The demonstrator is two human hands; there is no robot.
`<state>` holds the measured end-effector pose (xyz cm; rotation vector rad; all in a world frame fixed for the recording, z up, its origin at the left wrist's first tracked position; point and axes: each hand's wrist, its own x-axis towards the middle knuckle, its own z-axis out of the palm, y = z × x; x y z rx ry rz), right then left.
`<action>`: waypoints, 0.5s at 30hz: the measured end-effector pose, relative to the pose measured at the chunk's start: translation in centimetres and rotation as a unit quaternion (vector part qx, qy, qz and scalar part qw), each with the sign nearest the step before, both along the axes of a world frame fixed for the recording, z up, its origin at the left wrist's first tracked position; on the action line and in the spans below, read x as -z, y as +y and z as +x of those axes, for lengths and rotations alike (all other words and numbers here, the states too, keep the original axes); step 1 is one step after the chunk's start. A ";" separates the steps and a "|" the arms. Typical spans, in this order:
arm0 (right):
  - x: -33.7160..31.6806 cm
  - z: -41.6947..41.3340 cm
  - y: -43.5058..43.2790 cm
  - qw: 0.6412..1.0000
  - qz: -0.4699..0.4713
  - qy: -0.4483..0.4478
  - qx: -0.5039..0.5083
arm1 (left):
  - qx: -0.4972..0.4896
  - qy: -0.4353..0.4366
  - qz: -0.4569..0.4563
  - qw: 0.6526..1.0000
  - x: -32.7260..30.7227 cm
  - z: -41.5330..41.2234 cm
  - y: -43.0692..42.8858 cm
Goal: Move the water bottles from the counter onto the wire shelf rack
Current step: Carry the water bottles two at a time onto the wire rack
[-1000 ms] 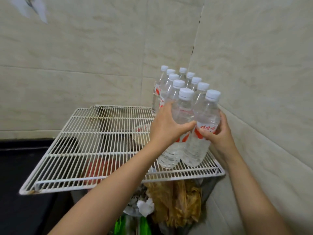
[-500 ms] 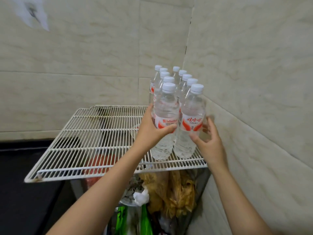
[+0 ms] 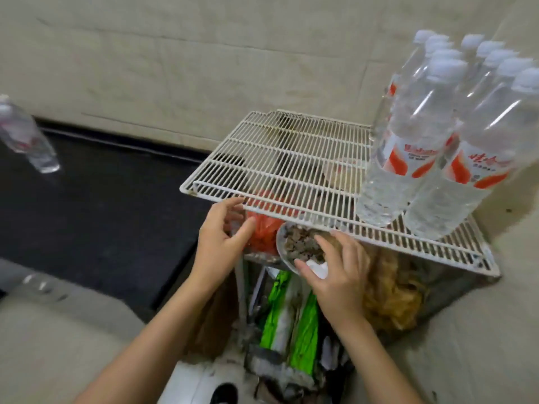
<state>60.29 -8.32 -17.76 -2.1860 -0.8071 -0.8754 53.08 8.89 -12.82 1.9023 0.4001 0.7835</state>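
Several clear water bottles (image 3: 437,135) with white caps and red-orange labels stand in two rows on the right side of the white wire shelf rack (image 3: 280,158), against the tiled wall. One more water bottle (image 3: 26,138) stands alone on the dark counter (image 3: 96,205) at the far left. My left hand (image 3: 218,243) hovers with fingers apart just below the rack's front left edge. Below the front edge, over a bowl, my right hand (image 3: 338,272) hangs with its fingers spread. Neither hand holds anything.
Under the rack sit a red plastic bag (image 3: 262,231), a bowl of dark food (image 3: 297,243), green-and-white packets (image 3: 291,325) and a clear bag of yellowish dried goods (image 3: 390,298). Beige tiled walls (image 3: 180,59) close the corner behind and to the right.
Both hands let go of the two front bottles, which now stand on the rack, and dropped below its front edge. The view swung left and down, bringing the counter bottle into sight.
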 end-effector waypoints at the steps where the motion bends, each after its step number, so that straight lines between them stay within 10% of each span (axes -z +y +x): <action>1: 0.6 -0.5 1.5 0.999 -0.009 0.019 -0.024 | -0.028 0.017 0.006 0.999 0.7 -1.5 1.1; 15: 5.7 -9.6 14.9 0.928 -0.296 0.128 -0.190 | -0.304 0.168 -0.113 0.931 11.4 -20.9 11.6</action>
